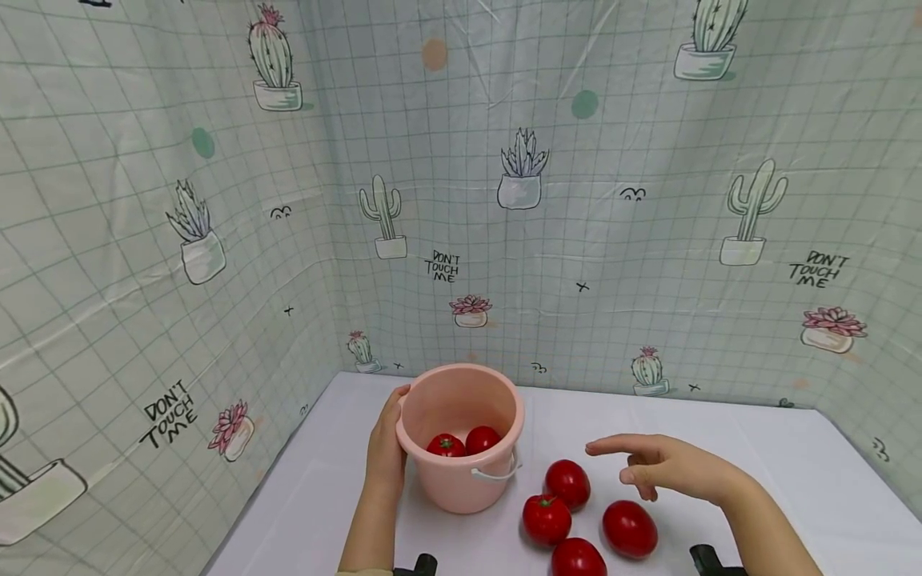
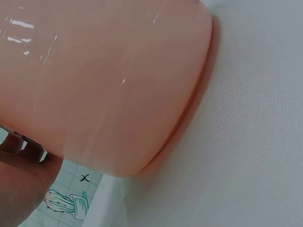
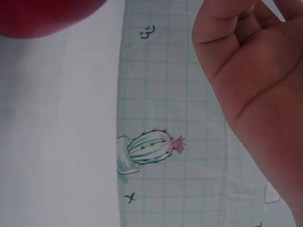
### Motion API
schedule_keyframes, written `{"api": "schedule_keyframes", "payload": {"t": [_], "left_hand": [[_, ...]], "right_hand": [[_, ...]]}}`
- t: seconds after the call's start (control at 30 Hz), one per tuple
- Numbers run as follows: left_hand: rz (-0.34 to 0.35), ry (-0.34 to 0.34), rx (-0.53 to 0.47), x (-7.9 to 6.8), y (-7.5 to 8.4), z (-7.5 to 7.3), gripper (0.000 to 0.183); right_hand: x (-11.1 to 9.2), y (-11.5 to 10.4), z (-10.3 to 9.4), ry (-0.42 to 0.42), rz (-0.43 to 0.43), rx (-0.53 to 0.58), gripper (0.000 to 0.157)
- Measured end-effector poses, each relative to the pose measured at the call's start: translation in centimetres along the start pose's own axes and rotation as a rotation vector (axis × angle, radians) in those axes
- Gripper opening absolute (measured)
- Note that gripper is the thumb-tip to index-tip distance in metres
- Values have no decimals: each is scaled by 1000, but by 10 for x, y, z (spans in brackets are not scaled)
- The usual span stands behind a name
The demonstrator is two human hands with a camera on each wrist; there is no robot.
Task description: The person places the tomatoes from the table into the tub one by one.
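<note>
A pink bucket (image 1: 461,480) with a white handle stands on the table, tilted slightly toward me, and two tomatoes (image 1: 483,439) lie inside it. My left hand (image 1: 387,448) holds the bucket at its left side, near the rim. In the left wrist view the bucket's wall (image 2: 109,85) fills much of the picture, and part of the left hand (image 2: 28,175) shows below it. My right hand (image 1: 673,468) hovers over the loose tomatoes with its index finger pointing left and the others loosely bent, holding nothing. Closest below it is a tomato (image 1: 630,529).
Right of the bucket, more tomatoes lie in a group: one at the back (image 1: 567,485), one with a green stem (image 1: 546,520), and one at the front edge of view (image 1: 579,558). A cactus-print cloth (image 1: 576,240) walls the white table (image 1: 720,424).
</note>
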State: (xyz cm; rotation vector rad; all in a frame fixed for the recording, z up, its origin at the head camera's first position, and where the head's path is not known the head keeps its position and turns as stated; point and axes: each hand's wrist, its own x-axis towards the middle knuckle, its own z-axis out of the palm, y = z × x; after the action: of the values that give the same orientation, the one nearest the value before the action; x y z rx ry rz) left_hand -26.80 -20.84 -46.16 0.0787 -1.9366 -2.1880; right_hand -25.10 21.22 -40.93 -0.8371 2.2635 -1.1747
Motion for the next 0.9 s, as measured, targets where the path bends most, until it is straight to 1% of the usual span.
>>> {"api": "schedule_keyframes", "payload": {"t": [0.1,0.2,0.27,0.37,0.6,0.9], "left_hand": [[-2,-8,-9,0,0,0,47],[0,-8,-15,0,0,0,48],[-1,-6,-17,0,1,0,50],[-5,-1,-17,0,1,1,50],[-5,10,-22,0,1,1,46],[-11,3,-17,1,0,1,46]], "right_hand": [[-8,12,7,-10,26,46,41],[-14,26,12,-38,31,118,43],[-16,34,16,-60,41,168,45],[-19,43,19,-81,61,210,48],[-23,52,21,-77,63,222,51],[-27,67,26,-63,117,269,53]]}}
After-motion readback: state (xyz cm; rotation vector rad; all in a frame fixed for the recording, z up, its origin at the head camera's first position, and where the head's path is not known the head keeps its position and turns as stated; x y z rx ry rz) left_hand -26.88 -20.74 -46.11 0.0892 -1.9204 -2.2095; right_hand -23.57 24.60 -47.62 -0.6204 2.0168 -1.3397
